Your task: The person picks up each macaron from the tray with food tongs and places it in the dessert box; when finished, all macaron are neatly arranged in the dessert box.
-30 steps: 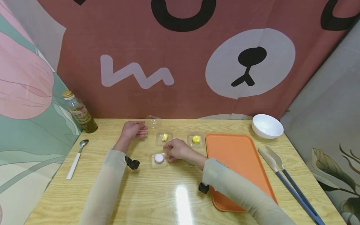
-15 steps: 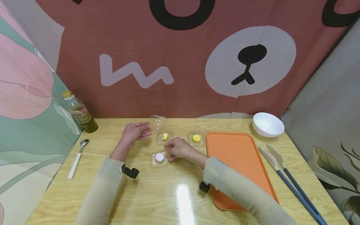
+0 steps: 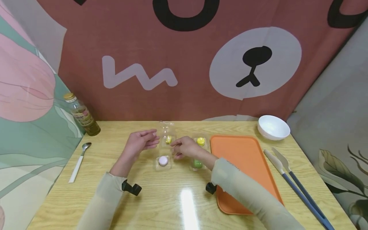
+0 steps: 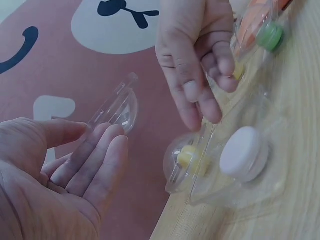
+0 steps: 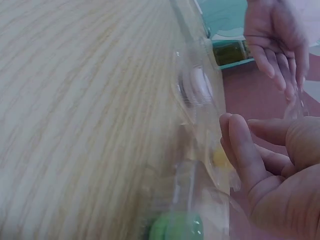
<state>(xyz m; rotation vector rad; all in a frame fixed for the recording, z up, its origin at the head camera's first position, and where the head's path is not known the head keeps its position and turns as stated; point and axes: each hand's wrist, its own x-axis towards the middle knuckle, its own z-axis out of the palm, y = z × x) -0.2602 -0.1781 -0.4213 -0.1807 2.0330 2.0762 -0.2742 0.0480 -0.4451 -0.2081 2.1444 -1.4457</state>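
Note:
My left hand [image 3: 142, 140] pinches a clear plastic lid [image 4: 127, 110] by its edge between thumb and fingertips, tilted up above the back of the table. Just behind and below the lid lies a yellow macaron [image 3: 168, 139] in a clear tray. My right hand [image 3: 187, 147] hovers close by, fingers loosely bent and nothing between them in the right wrist view. In front of the hands sits a lilac macaron [image 3: 163, 160] in its own clear tray. A green macaron [image 3: 198, 163] and a second yellow macaron [image 3: 200, 141] lie in clear trays around the right forearm.
An orange tray [image 3: 241, 179] lies right of the macarons. Beyond it are a white bowl [image 3: 273, 127] and long tongs [image 3: 300, 188] with blue handles. On the left stand a bottle [image 3: 83, 115] with a gold cap and a spoon [image 3: 79, 163]. A printed cloth [image 3: 195, 105] hangs behind the table.
My left hand has moved right with the lid, which now overlaps the back yellow macaron. My right hand has shifted slightly up and right, uncovering the green macaron.

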